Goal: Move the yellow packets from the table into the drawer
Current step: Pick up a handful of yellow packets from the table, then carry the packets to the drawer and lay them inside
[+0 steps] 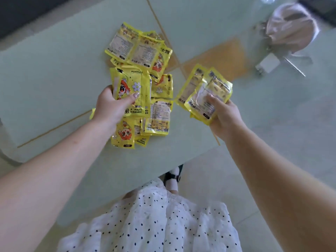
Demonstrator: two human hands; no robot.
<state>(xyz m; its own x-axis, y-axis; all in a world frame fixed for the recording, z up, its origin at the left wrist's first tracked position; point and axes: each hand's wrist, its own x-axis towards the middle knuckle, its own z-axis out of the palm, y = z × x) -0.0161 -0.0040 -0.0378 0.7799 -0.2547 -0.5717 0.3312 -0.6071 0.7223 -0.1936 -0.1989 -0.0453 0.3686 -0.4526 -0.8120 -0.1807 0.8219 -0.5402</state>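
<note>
Several yellow hand-warmer packets lie in a loose pile on the pale green glass table. My left hand grips a bunch of yellow packets over the pile's near left part, thumb across the front one. My right hand holds another bunch of yellow packets fanned out, lifted to the right of the pile. More packets lie flat between my two hands. No drawer is in view.
A chair with a pinkish seat shows through the glass at the upper right, next to a white box. The table's near edge runs diagonally above my polka-dot skirt and a shoe.
</note>
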